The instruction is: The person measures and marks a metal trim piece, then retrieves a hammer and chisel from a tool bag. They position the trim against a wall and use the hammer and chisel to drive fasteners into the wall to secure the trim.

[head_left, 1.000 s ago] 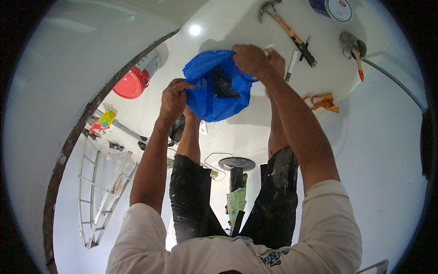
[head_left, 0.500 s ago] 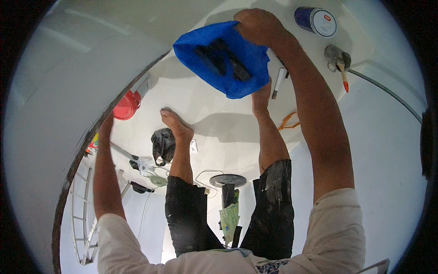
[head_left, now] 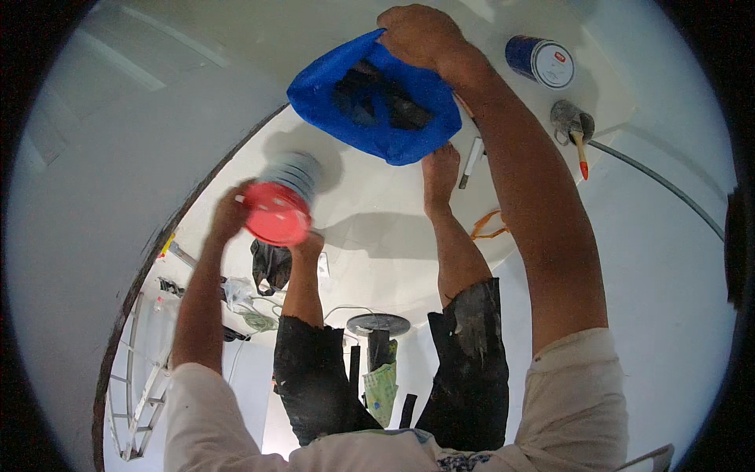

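My right hand [head_left: 421,35] is closed on the rim of a blue bag [head_left: 370,140], lifted in front of me. Inside the bag are dark shapes [head_left: 381,98] that I cannot make out clearly. To the left, my left hand [head_left: 230,212] grips the edge of a pail with a red lid [head_left: 279,216] and a pale ribbed body [head_left: 292,175]. The pail is tilted, lid toward me, and slightly blurred by motion. It hangs above my left foot, apart from the bag.
At the far right stand a dark blue paint can [head_left: 543,61] and a grey mug [head_left: 572,122] with a paintbrush [head_left: 580,155]. A putty knife [head_left: 471,163] and an orange strap [head_left: 489,226] lie on the floor. A black plastic bag [head_left: 270,267] and a ladder [head_left: 141,401] are left. A dark-edged panel [head_left: 86,228] borders the left.
My left hand has come out from behind the panel edge and moved right, bringing the red-lidded pail with it. My right hand and the blue bag have shifted slightly left.
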The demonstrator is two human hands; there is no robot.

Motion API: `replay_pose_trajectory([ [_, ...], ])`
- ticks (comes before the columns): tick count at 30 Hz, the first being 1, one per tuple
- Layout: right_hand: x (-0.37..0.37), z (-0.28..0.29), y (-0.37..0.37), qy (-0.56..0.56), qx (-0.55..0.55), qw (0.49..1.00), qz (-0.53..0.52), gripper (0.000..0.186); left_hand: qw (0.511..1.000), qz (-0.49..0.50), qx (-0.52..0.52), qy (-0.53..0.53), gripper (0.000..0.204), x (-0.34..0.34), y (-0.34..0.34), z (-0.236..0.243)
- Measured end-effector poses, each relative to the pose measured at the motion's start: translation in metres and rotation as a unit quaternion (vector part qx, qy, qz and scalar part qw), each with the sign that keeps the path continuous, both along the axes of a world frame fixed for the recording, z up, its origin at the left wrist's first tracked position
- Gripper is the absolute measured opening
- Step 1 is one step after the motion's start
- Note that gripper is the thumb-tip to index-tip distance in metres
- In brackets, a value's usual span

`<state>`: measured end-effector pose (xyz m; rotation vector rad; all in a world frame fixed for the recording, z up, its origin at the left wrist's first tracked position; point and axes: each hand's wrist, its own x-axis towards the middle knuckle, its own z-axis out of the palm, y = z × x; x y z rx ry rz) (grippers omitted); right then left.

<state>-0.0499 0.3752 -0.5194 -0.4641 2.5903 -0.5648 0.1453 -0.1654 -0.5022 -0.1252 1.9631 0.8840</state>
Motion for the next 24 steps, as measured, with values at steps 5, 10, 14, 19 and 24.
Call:
replay_pose_trajectory([
  [5,0.004,0.01,-0.025,0.007,0.014,0.998,-0.057,0.035,0.939,-0.337,-0.067,0.018,0.059,0.194,0.086,-0.047],
  [10,-0.006,0.015,-0.046,0.0,0.008,0.999,-0.04,0.03,0.972,-0.198,-0.045,-0.12,0.066,0.249,0.257,0.033],
  [14,-0.006,0.03,-0.054,-0.022,-0.005,1.0,0.017,0.034,0.994,-0.047,-0.088,-0.037,0.05,0.231,0.317,0.039],
  [19,0.009,0.033,-0.045,-0.059,-0.062,0.995,0.058,0.033,0.829,0.052,0.026,0.556,0.058,-0.012,0.336,0.085],
  [24,0.006,-0.02,-0.018,0.069,-0.042,0.995,0.06,0.03,0.854,-0.354,-0.037,0.378,0.093,-0.078,0.295,0.067],
])
